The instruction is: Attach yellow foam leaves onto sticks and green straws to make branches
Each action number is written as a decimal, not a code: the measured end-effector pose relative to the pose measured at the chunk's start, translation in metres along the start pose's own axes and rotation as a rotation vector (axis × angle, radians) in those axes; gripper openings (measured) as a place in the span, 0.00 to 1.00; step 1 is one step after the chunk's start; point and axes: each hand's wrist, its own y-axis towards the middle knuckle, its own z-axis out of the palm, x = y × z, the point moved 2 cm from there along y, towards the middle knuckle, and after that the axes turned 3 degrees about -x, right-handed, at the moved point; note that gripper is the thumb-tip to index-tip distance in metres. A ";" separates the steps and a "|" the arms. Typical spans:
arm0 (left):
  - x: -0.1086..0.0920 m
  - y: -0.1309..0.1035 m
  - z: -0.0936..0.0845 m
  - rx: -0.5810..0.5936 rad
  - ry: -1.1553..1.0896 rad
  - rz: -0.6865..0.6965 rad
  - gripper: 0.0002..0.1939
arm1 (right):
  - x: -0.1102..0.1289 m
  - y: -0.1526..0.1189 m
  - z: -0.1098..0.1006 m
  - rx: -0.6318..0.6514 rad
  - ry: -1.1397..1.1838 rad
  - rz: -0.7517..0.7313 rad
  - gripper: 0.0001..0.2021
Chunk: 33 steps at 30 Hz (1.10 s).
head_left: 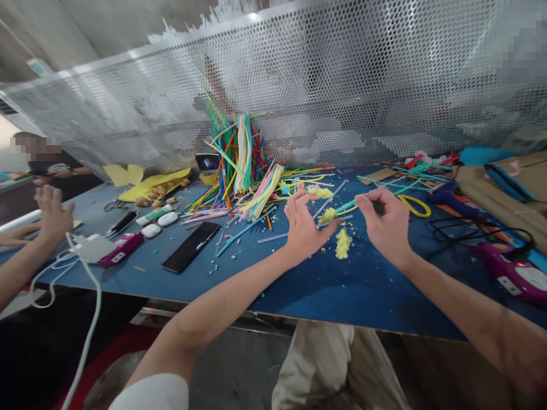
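My right hand [387, 225] pinches a thin green pipe cleaner [347, 205] between thumb and fingertips. A fluffy yellow piece [327, 216] sits at the left end of that stem. Close by, my left hand [305, 225] has its thumb and fingers apart around the yellow piece; whether it touches it I cannot tell. Below them on the blue table lies a yellow leaf-shaped fuzzy piece [342, 244]. Another yellow piece [320, 193] and small pink and blue fuzzy bits rest behind my left hand. Pale flat strips [273, 237] lie to its left.
A large bundle of coloured pipe cleaners [243, 154] stands before the perforated metal screen [299, 85]. A black phone [191, 247] and purple device [122, 249] lie left; yellow-handled scissors [416, 206], a cable and another purple device [510, 270] lie right. A co-worker's hand [55, 213] is at left.
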 end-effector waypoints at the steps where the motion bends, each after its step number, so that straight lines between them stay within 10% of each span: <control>1: -0.002 0.001 -0.002 0.006 0.025 0.032 0.34 | 0.000 -0.002 0.001 0.025 0.006 0.001 0.11; 9: -0.007 0.009 -0.009 0.082 0.034 0.181 0.09 | 0.009 -0.010 0.004 0.121 0.019 -0.013 0.12; 20: 0.001 0.017 -0.012 0.071 -0.216 0.106 0.05 | 0.014 -0.003 0.003 0.182 0.101 -0.188 0.05; 33: -0.001 0.009 0.001 0.818 -1.165 -0.749 0.22 | 0.015 0.003 -0.004 0.239 0.201 -0.299 0.01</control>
